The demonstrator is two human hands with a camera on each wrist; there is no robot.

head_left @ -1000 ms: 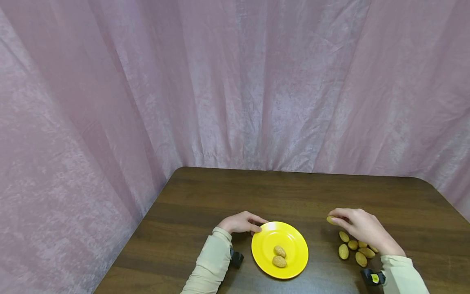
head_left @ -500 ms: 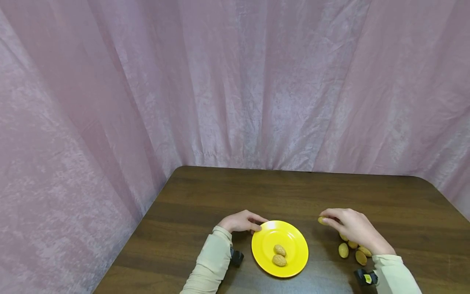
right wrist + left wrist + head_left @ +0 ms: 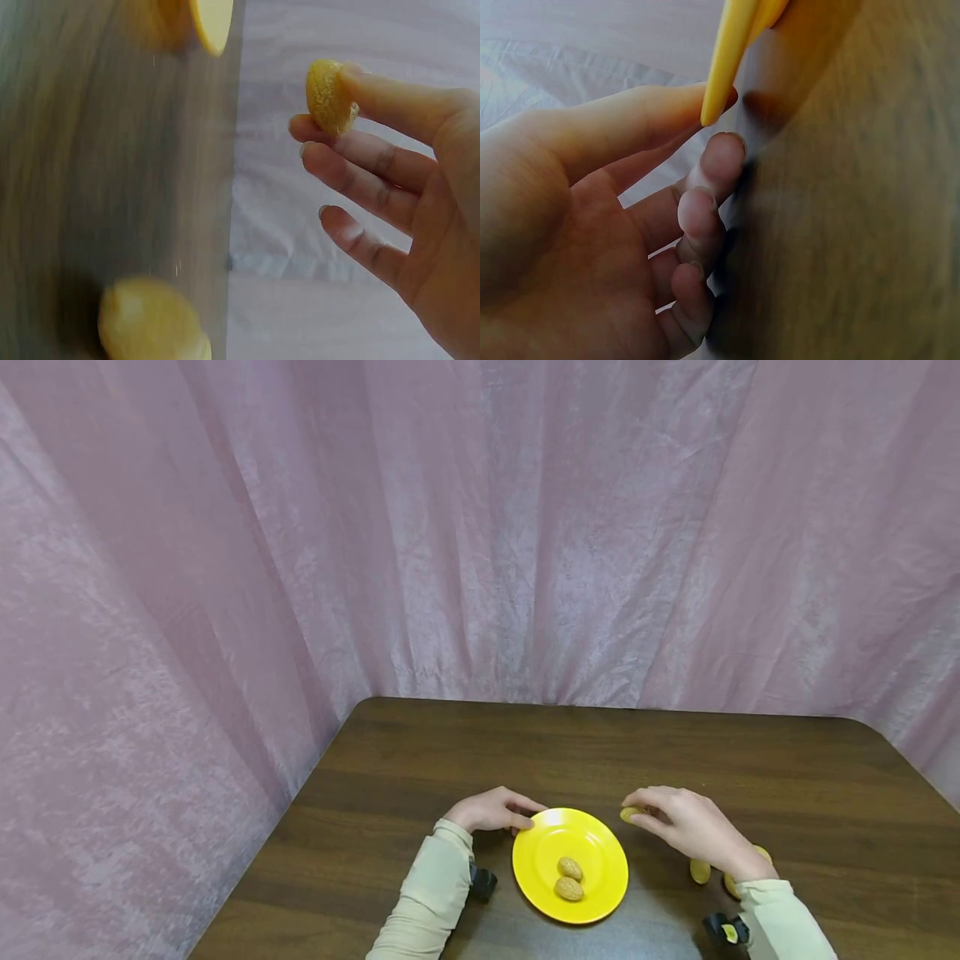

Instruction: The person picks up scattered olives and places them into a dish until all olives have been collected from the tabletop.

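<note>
Pinching a grainy, oval yellow lump (image 3: pixel 327 97), right fingers (image 3: pixel 405 109); gripping a glossy round plate (image 3: pixel 600 860), left fingers (image 3: pixel 652 112).

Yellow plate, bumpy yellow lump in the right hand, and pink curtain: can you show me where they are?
Yellow plate (image 3: pixel 600 860): head view, on its bare inside.
Bumpy yellow lump (image 3: pixel 325 99): right wrist view, on its rough side.
Pink curtain (image 3: pixel 480 531): head view, on its folded middle.

Got a dark wood-grain table (image 3: pixel 450 743) with 2 rounded far corners. Carries 1 round yellow plate (image 3: pixel 540 860), plus at least 3 yellow oval pieces (image 3: pixel 700 872) right of it, partly hidden.
</note>
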